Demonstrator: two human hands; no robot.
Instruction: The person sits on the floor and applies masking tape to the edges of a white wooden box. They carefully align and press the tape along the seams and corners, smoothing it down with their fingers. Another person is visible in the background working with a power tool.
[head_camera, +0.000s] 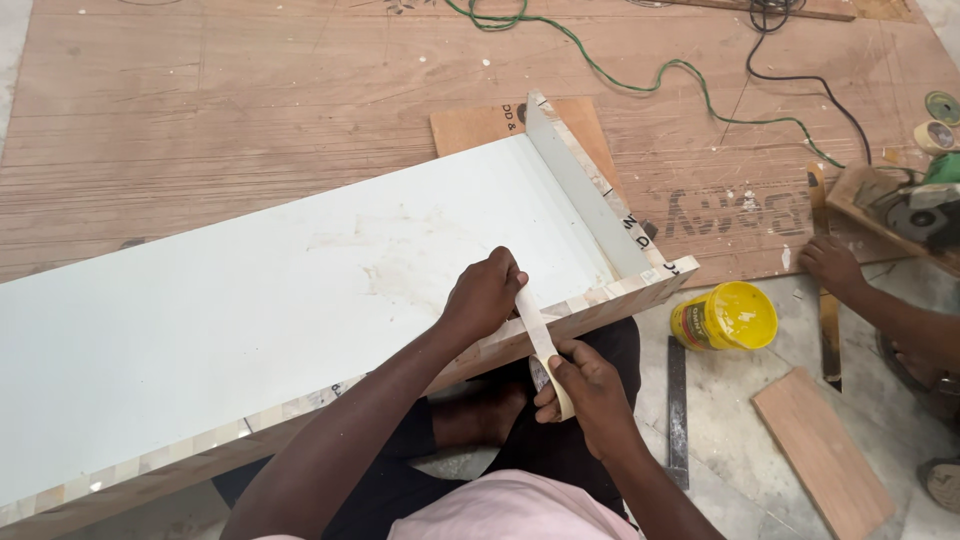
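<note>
Masking tape strip (537, 330) is stretched over the near edge of the white panel (300, 290) | pressed down by left hand (485, 295), fingers curled | roll (553, 385) gripped in right hand (590, 390) | yellow tub (728, 316) stands nearby.

**Panel on the lap, tape across its near edge**

The long panel (260, 300) lies across the person's lap, with an upright end board (580, 185) at its right end. The left hand (485, 295) rests on the panel's near edge; the right hand (590, 385) sits just below it, with the tape strip (535, 325) between them. Right of the panel stand a glue tub (727, 316) and, beyond it, a co-worker's hand (830, 265).
</note>
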